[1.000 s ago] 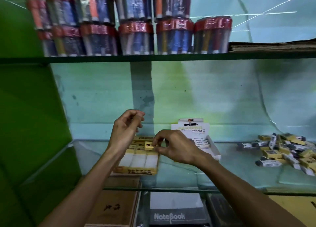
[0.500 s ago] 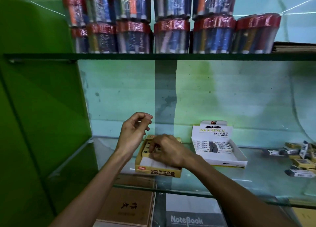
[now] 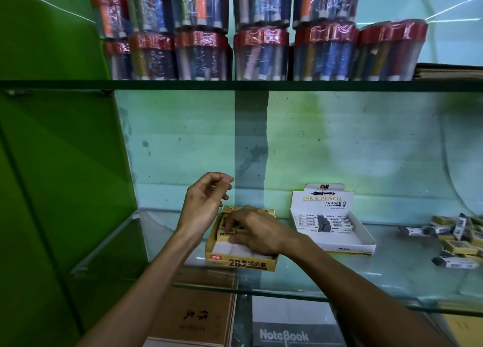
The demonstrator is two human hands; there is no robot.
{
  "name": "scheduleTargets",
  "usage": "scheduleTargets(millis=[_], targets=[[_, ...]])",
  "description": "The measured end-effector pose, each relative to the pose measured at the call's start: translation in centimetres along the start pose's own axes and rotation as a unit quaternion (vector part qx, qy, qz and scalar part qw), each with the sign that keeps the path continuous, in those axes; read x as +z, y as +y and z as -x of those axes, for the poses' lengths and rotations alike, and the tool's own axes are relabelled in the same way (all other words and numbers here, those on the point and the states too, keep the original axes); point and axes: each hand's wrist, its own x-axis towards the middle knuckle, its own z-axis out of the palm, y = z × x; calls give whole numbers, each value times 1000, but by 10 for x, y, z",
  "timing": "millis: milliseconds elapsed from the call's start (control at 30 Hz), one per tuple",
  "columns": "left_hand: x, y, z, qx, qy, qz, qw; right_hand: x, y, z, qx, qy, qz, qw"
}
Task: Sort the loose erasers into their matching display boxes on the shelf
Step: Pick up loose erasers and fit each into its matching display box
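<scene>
The right hand is pressing its curled fingertips down onto a yellow-sleeved white eraser directly beneath them, inside the yellow cardboard 2B display box; whether they are pinching it I cannot tell. The left hand is hovering just behind-left, loosely curled, holding nothing.

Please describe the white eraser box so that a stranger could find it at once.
On the glass shelf, two open display boxes stand side by side. The white eraser box is the right one, beside the yellow box; only its raised flap reads INK & PENCIL ERASER.
</scene>
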Motion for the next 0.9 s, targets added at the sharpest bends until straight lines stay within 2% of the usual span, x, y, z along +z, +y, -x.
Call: scheduleTargets(millis=[200,400,567,900], targets=[[9,5,-1,13,-7,7,1000,-13,12,11,5,24,-21,999],[52,12,1,16,-44,39,998,-55,46,58,43,145,-20,988],[112,19,12,23,-94,79,992,-86,79,122,124,204,-10,971],[208,32,39,22,-197,96,975,-115,119,214,240,225,18,944]])
